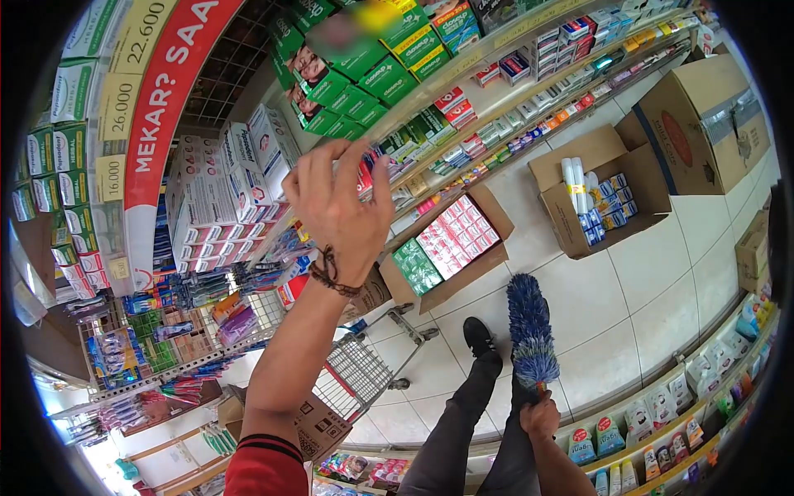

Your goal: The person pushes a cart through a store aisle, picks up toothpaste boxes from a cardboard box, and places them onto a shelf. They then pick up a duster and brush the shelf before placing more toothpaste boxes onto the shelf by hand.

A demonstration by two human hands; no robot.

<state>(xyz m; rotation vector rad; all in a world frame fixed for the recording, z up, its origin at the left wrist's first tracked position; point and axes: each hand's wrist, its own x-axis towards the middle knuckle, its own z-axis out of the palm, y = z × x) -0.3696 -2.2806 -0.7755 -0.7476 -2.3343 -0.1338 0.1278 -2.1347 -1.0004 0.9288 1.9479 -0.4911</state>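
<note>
My left hand (341, 202) is raised in front of the shelf, fingers bent and somewhat apart, with a dark beaded bracelet at the wrist. Behind its fingertips stand small toothpaste boxes (405, 147) on the shelf. Stacked green toothpaste cartons (351, 87) rise just above it, and white toothpaste boxes (236, 169) are piled to its left. Down by my leg, my right hand (541, 416) is closed round the handle of a fluffy blue duster (530, 326), whose head points away from me over the tiled floor.
An open carton of red-white and green boxes (459, 240) sits on the floor below the shelf. Farther right are another open carton (571, 219) and a tall cardboard box (707, 124). A shopping trolley (356, 376) stands at lower left. Stocked shelves (653, 430) curve along the lower right.
</note>
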